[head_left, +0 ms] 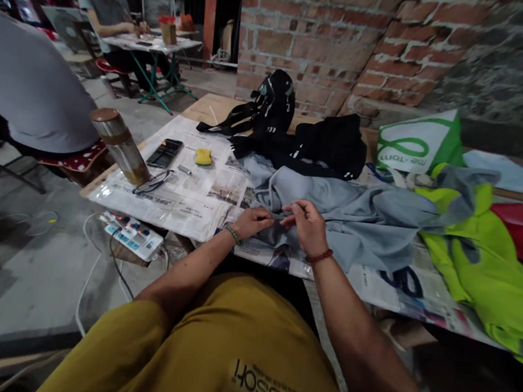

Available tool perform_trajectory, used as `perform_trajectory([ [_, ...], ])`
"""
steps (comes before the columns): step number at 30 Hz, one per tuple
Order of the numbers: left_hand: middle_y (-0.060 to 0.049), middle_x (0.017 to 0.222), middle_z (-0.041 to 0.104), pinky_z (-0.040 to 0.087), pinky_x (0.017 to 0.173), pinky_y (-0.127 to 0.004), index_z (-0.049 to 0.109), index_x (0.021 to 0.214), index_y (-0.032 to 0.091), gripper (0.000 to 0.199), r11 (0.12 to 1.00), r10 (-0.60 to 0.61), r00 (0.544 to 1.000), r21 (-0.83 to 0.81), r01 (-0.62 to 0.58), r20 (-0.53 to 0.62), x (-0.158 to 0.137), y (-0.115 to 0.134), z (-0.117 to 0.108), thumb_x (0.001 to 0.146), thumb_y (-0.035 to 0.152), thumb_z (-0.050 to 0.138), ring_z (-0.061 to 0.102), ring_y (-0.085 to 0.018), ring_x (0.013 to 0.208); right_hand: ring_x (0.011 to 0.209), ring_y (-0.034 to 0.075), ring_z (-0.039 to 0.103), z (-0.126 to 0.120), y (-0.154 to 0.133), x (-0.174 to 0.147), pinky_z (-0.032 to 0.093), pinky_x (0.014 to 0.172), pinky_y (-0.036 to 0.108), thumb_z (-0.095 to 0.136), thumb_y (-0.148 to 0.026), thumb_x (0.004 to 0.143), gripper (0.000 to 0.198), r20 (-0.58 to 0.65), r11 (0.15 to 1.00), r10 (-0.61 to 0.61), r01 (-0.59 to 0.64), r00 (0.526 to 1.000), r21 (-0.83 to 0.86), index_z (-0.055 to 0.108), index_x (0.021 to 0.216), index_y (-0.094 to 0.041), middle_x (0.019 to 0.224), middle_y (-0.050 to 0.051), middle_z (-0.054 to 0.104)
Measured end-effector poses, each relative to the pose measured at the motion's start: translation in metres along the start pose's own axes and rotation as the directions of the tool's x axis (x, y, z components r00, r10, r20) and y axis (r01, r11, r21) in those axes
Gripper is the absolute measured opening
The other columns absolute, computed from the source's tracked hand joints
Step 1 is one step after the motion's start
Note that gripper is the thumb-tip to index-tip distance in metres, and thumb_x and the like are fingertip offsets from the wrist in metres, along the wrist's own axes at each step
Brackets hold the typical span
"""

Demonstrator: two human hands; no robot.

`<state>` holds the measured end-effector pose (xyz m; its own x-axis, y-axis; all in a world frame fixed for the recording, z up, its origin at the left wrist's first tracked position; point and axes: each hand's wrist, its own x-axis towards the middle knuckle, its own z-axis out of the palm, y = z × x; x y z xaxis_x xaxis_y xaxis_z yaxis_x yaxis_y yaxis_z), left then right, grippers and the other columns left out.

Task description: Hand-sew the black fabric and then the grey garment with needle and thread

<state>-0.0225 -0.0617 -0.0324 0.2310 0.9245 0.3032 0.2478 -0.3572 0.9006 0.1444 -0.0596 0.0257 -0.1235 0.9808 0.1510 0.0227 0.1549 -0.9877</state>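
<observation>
A grey garment (369, 216) lies rumpled across the newspaper-covered table, its near left part under and between my hands. My left hand (252, 223), with a green bracelet at the wrist, pinches the cloth near its left edge. Just to the right, my right hand (308, 229), wearing a dark red bracelet, has thumb and forefinger brought together close to the left fingertips. Whatever is in that right pinch is too small to make out. A narrow gap separates the two hands.
Left on the table are a steel flask (120, 148), a phone (165, 154), glasses (153, 183) and a yellow sponge (203, 157). Black bags (329, 144) lie behind; a yellow-green garment (488, 264) lies right. A power strip (133, 238) hangs by the left edge. Other people sit nearby.
</observation>
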Motion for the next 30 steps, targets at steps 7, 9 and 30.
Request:
perform_trajectory([
  [7,0.0,0.067,0.059,0.041,0.065,-0.022,0.065,0.067,0.013,0.018,0.999,-0.039,0.999,0.013,0.04,-0.02,0.0,-0.001,-0.002,0.076,0.028,0.06,0.051,-0.01,0.064,0.057,0.012,0.065,-0.012,-0.016,0.018,0.054,0.057,0.026,0.067,-0.046,0.073,0.032,0.021,0.943,0.111,-0.112,0.994,0.314,0.05,0.084,-0.02,0.068,-0.004,0.061],
  [9,0.0,0.068,0.06,0.042,0.067,-0.022,0.065,0.067,0.014,0.016,0.998,-0.049,0.999,0.032,0.05,-0.012,0.0,0.0,-0.003,0.075,0.026,0.059,0.052,-0.01,0.066,0.059,0.012,0.065,-0.02,-0.022,0.023,0.054,0.058,0.026,0.065,-0.045,0.076,0.03,-0.038,0.955,0.035,-0.022,0.999,0.297,0.05,0.084,-0.02,0.067,-0.004,0.06],
  [30,-0.001,0.071,0.062,0.045,0.072,-0.024,0.066,0.07,0.014,0.014,0.992,-0.075,0.997,0.098,0.075,0.005,0.0,0.002,-0.003,0.075,0.026,0.059,0.057,-0.012,0.071,0.057,0.01,0.065,-0.096,-0.033,0.033,0.055,0.058,0.025,0.06,-0.038,0.082,0.018,-0.363,0.901,-0.242,0.347,0.9,0.259,0.051,0.086,-0.022,0.065,-0.007,0.061],
])
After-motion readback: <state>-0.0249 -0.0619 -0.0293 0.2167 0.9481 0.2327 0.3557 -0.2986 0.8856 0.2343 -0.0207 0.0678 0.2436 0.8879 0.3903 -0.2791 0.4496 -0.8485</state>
